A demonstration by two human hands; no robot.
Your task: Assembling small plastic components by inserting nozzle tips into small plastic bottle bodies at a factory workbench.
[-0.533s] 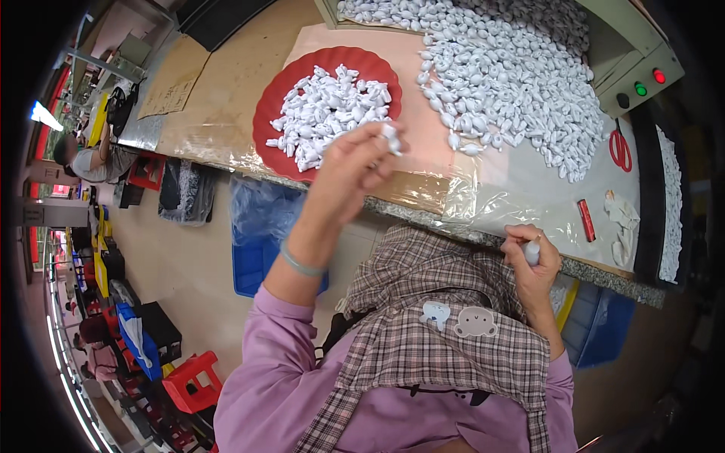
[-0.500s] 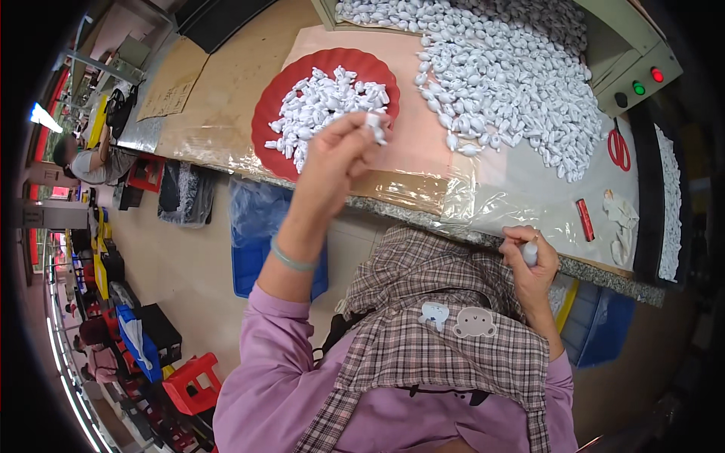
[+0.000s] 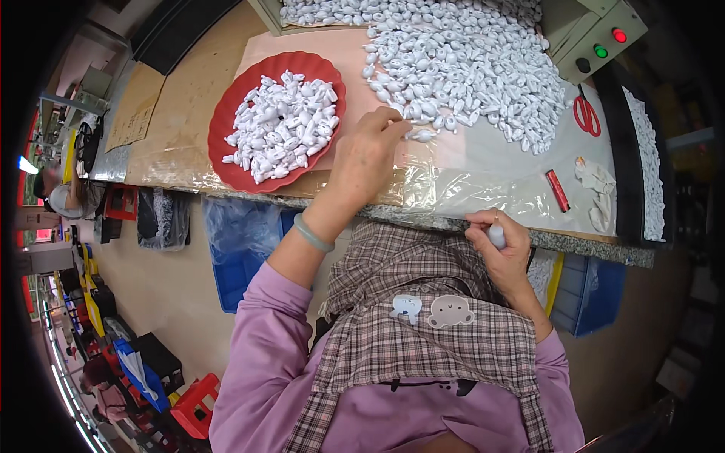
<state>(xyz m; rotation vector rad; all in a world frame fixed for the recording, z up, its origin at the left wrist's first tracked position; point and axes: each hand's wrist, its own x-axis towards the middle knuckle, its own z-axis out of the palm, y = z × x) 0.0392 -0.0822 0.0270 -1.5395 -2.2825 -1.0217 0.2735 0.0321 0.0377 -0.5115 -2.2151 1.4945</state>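
Observation:
My left hand (image 3: 368,155), with a pale green bangle on its wrist, reaches to the near left edge of a large heap of small glossy white moulded pieces (image 3: 461,68). Its thumb and fingertips are drawn together beside a loose white piece (image 3: 421,136); what they pinch, if anything, is hidden. To the left, a red scalloped plate (image 3: 219,143) bears a mound of similar white pieces (image 3: 283,124), some with small dark marks. By the table's front edge, my right hand (image 3: 507,253) is closed round a small pale, round-ended thing (image 3: 496,235), perhaps a little bottle.
On the table's right lie red-handled scissors (image 3: 587,115), a red stick-like tube (image 3: 558,190) and a crumpled white glove or cloth (image 3: 598,189). A machine housing with lit buttons (image 3: 600,50) stands at the back right. Blue bins (image 3: 585,294) sit below the table edge.
My left hand has moved from over the red plate to the edge of the white heap. The white piece it held up no longer shows in its fingers. My right hand still holds the pale thing.

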